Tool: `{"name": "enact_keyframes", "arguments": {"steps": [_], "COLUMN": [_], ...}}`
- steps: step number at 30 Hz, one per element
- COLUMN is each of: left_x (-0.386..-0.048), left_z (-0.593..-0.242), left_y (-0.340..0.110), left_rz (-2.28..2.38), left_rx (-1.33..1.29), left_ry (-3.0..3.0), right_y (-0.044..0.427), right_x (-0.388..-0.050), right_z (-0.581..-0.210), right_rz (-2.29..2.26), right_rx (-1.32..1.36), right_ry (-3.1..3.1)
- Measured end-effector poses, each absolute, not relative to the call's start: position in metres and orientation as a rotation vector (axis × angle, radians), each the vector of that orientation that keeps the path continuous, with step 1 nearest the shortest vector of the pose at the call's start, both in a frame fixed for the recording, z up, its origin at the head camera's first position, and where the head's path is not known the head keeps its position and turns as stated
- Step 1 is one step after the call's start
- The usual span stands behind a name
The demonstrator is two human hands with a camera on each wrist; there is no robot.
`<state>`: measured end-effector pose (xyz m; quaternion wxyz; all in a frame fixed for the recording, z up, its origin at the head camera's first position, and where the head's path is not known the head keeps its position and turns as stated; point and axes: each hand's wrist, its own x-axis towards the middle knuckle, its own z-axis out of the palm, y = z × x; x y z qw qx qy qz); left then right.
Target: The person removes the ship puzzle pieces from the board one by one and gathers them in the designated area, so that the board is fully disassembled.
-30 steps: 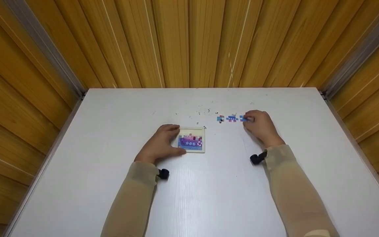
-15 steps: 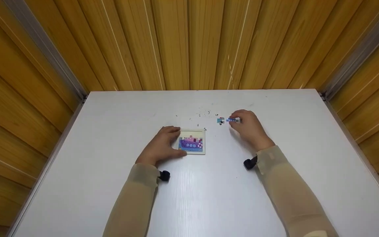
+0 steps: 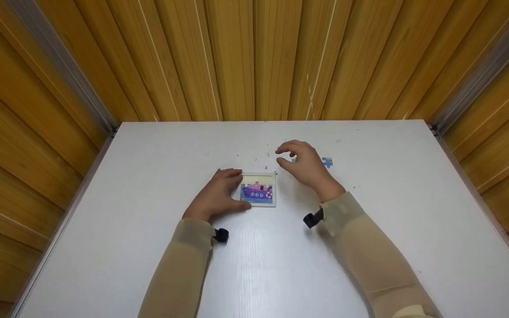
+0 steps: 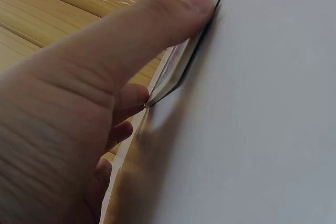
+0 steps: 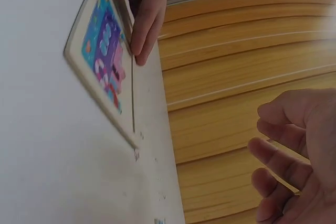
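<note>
My left hand [image 3: 214, 194] holds a cream-rimmed puzzle tray [image 3: 275, 191] between its thumb, on the near edge, and its fingers at the far left corner. Inside the tray, several joined pieces form a purple and pink boat picture [image 3: 256, 193]; a pale strip at the top is uncovered. The left wrist view shows the thumb [image 4: 168, 19] pressing the tray's rim [image 4: 181, 64]. To the right of the tray, my right hand [image 3: 305, 165] hovers with thumb and fingers apart and nothing visible between them. Behind it, a blue puzzle piece [image 3: 294, 160] is mostly hidden.
Another loose piece, blue with orange [image 3: 327, 161], lies right of my right hand. Small dark crumbs [image 3: 266, 167] are scattered beyond the tray on the white table [image 3: 254, 265]. Yellow wood-look panels [image 3: 237, 62] rise behind the table and at both sides.
My right hand has moved left, from the rightmost loose piece past the middle one towards the tray, and its fingers have spread. My left hand and the tray have stayed in place.
</note>
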<state>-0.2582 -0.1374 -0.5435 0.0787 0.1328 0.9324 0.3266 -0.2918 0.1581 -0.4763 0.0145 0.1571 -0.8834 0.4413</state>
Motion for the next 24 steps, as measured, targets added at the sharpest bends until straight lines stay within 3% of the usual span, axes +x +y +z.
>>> {"name": "enact_keyframes", "arguments": {"steps": [8,24], "left_x": [-0.255,-0.258], "left_z": [-0.544,-0.542], "left_y": [-0.136,-0.136], "left_rz": [0.98,1.043], "left_rx": [0.367,0.404], "left_ry": [2.796,2.786], "right_y": [0.128,0.107], "right_x": [-0.283,-0.277], "right_z": [-0.476,-0.511], "right_rz": [1.475,1.564], "right_rx": [0.512,0.478], "right_ry": [-2.683,-2.723]}}
